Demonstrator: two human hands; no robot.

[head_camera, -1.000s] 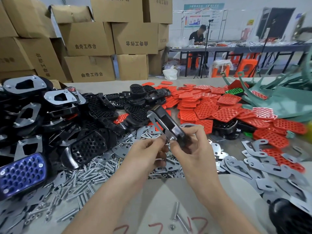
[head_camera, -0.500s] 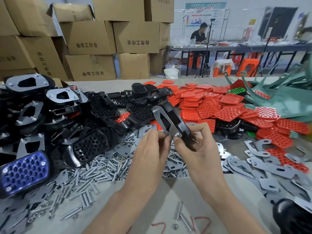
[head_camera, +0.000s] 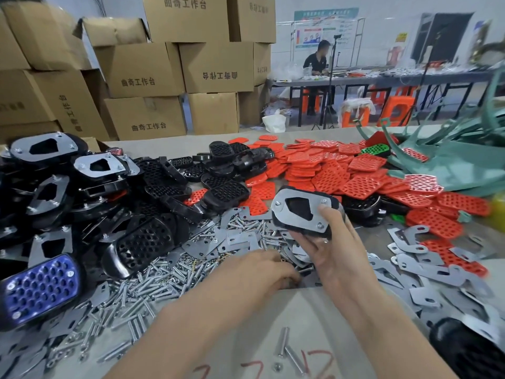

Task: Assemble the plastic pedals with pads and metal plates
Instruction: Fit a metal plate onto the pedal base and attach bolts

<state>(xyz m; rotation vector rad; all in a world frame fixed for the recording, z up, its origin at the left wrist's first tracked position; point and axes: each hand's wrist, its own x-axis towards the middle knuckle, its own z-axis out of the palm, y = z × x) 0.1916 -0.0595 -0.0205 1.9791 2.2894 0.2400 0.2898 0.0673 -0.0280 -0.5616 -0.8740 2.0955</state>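
My right hand grips a black plastic pedal with a metal plate on its upper face, thumb on the plate, above the table's middle. My left hand is down in the pile of loose bolts and nuts, its fingertips curled into the small parts; what they hold is hidden. Loose metal plates lie to the right, red pads behind, bare black pedals in the centre.
Assembled pedals with plates are heaped at the left, one with a blue pad. Cardboard boxes stand behind the table. Green plastic parts lie far right. A person sits at a distant table.
My left hand has let go of the pedal and dropped to the bolt pile. My right hand has turned the pedal flatter, plate side up, and moved it rightward.
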